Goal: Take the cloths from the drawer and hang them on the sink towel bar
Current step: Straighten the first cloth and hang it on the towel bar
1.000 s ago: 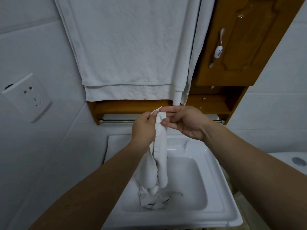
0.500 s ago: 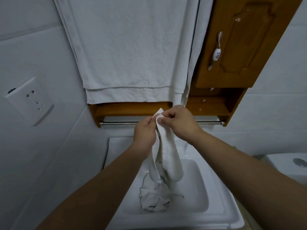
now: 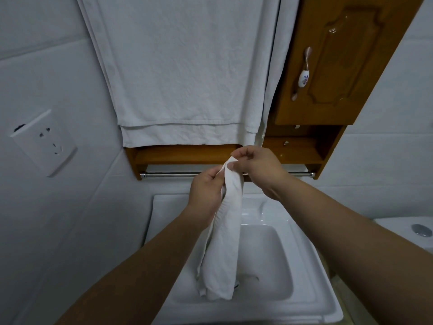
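Home bathroom: sink (image 3: 311,273), hanging towel (image 3: 178,66).

White tiled walls (image 3: 386,160) close in on both sides, with thin grout lines running across them. On the left wall sits a white power socket (image 3: 43,143), its face tilted in this view. A large white towel (image 3: 182,66) hangs flat down the back wall, its hem doubled at the bottom. Just beside it to the right is a brown wooden cabinet (image 3: 293,109) with a panelled door (image 3: 346,55) and a metal handle (image 3: 303,76) bearing a white, blue-patterned porcelain piece. A wooden shelf (image 3: 187,154) runs below the towel. At far right, a white cistern (image 3: 398,227) carries a chrome button (image 3: 421,230). The light is dim and cool, with small glints on the door
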`<control>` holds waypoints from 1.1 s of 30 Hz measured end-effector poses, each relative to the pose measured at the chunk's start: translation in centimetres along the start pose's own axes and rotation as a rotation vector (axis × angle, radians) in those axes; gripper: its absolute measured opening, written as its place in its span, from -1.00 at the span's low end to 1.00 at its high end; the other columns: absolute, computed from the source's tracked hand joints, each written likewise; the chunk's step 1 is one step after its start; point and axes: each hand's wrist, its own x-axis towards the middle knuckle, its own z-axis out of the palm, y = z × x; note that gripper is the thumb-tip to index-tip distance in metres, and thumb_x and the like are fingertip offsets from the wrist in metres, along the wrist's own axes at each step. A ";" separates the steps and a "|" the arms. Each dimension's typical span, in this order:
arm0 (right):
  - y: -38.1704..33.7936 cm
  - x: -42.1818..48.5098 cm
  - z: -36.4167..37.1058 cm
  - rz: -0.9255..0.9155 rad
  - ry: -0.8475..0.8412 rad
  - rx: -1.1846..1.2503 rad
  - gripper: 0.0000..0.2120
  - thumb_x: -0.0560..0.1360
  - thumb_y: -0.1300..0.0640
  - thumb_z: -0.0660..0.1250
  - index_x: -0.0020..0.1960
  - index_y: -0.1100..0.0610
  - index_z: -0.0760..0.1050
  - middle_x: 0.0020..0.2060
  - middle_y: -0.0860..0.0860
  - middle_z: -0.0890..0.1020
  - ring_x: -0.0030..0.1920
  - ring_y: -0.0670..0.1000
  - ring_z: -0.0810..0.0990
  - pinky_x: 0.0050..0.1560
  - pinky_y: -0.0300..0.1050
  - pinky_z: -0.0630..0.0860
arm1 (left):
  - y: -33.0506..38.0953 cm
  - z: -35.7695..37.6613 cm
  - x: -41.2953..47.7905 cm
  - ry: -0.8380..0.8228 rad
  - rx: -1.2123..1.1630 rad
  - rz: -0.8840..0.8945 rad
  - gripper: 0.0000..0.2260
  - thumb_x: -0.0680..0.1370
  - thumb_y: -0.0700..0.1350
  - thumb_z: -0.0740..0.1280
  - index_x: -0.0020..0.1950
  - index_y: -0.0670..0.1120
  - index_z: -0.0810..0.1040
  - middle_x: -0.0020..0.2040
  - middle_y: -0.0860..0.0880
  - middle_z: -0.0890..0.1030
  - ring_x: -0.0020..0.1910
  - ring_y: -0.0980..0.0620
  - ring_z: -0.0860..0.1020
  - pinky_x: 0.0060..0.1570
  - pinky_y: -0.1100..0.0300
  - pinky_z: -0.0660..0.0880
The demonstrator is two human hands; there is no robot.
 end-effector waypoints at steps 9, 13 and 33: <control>-1.6 -0.6 -0.6 -0.105 0.012 -0.283 -0.96 0.49 0.20 0.47 -0.06 0.12 0.69 -0.12 0.03 0.70 -0.09 -0.01 0.65 -0.10 -0.11 0.59 | 0.4 -0.2 -0.2 0.000 0.049 -0.010 -0.86 0.58 -0.03 0.38 0.08 0.02 0.69 -0.09 0.07 0.73 -0.08 0.02 0.69 0.06 -0.04 0.62; -2.0 -0.7 -1.0 -0.214 0.012 -0.396 -0.94 0.51 0.14 0.45 -0.04 0.07 0.69 -0.16 -0.05 0.68 -0.12 -0.10 0.61 -0.16 -0.21 0.51 | 0.1 -1.2 0.4 0.007 0.090 -0.038 -0.91 0.52 -0.12 0.44 -0.01 -0.01 0.71 -0.13 0.03 0.73 -0.11 -0.01 0.70 0.04 -0.05 0.62; -3.6 -0.8 -3.7 -0.386 0.012 -0.523 -0.88 0.49 0.08 0.48 0.01 0.05 0.71 -0.08 -0.12 0.69 -0.02 -0.15 0.62 -0.05 -0.35 0.48 | -2.2 -1.3 -1.0 0.033 0.560 0.311 -0.85 0.52 -0.06 0.43 0.07 0.10 0.62 0.15 0.15 0.57 0.16 0.14 0.51 0.19 0.05 0.52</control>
